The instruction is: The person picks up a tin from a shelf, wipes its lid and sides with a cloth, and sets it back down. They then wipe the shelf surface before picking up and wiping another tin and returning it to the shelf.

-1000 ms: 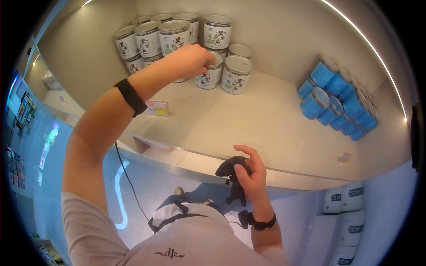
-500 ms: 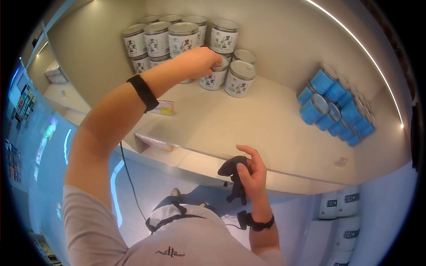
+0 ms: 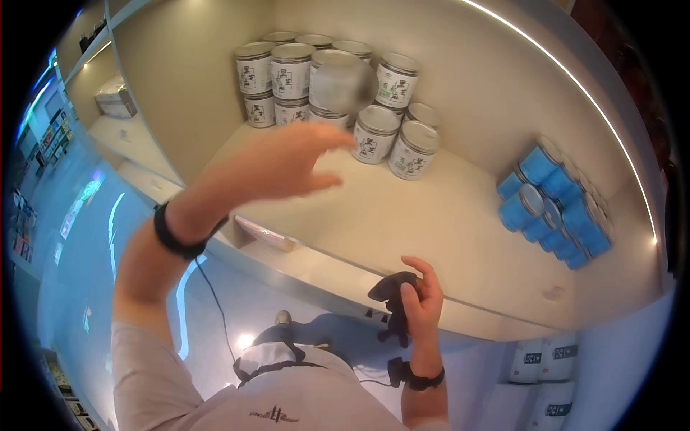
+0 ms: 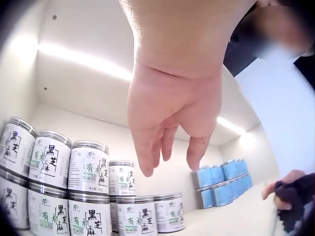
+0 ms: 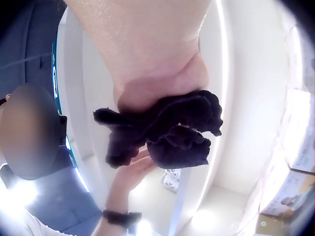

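Note:
My left hand [image 3: 291, 158] is in front of the white cans, with nothing in its grasp. In the left wrist view its fingers [image 4: 142, 157] extend downward, apart from the thumb. Nearest to it stand a white can with a metal lid [image 3: 376, 140] and a second white can [image 3: 415, 154] at the front of the group. Lower down, by the shelf's front edge, my right hand [image 3: 425, 305] grips a crumpled black cloth [image 3: 394, 294]. The cloth's folds [image 5: 172, 132] hang below that palm in the right wrist view.
More white cans [image 3: 291, 75] are stacked two high at the back left of the shelf [image 3: 345, 219]. Blue cans [image 3: 521, 208] form a stack on the right. White packages [image 3: 557, 359] stand low at the right, beneath the shelf. A cable [image 3: 215, 294] runs beside the left arm.
My left hand has drawn back from the front white can's lid toward me, its fingers now clear of it. The right hand keeps the cloth. The head view has shifted.

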Demonstrator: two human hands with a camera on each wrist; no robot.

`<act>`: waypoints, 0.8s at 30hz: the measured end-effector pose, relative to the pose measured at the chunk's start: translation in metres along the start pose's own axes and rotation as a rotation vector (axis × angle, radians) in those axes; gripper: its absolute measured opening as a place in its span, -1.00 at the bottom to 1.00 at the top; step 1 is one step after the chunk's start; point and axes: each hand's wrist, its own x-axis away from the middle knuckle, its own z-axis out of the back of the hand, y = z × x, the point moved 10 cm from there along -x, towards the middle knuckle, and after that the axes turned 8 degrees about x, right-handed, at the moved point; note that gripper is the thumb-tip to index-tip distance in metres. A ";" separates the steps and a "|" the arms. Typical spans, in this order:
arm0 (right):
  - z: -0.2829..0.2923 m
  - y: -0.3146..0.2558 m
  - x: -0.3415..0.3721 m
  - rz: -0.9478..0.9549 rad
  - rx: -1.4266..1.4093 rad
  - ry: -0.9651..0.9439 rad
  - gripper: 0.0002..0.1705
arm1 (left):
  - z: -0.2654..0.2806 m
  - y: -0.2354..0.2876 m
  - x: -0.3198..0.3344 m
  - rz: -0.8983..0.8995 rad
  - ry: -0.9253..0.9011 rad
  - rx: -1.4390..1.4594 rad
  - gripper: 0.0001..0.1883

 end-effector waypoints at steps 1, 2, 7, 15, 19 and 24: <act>0.000 0.000 0.000 0.012 -0.013 0.016 -0.53 | -0.005 0.006 0.023 0.053 -0.032 0.040 -0.46; 0.000 0.000 0.000 0.048 -0.029 0.010 -0.56 | -0.014 0.012 0.046 0.020 -0.029 0.074 -0.45; -0.020 -0.003 -0.003 -0.004 -0.206 -0.016 -0.60 | -0.074 0.031 0.126 0.177 -0.183 0.407 -0.30; -0.154 0.019 0.008 -0.307 -0.571 -0.323 -0.54 | -0.129 -0.026 0.209 0.383 -0.132 0.956 -0.27; -0.224 0.040 0.020 -0.396 -0.466 -0.486 -0.38 | -0.117 -0.064 0.250 0.455 -0.055 1.005 -0.75; -0.298 0.081 0.029 -0.420 -0.138 -0.585 -0.42 | -0.085 -0.137 0.312 0.473 0.146 1.051 -0.85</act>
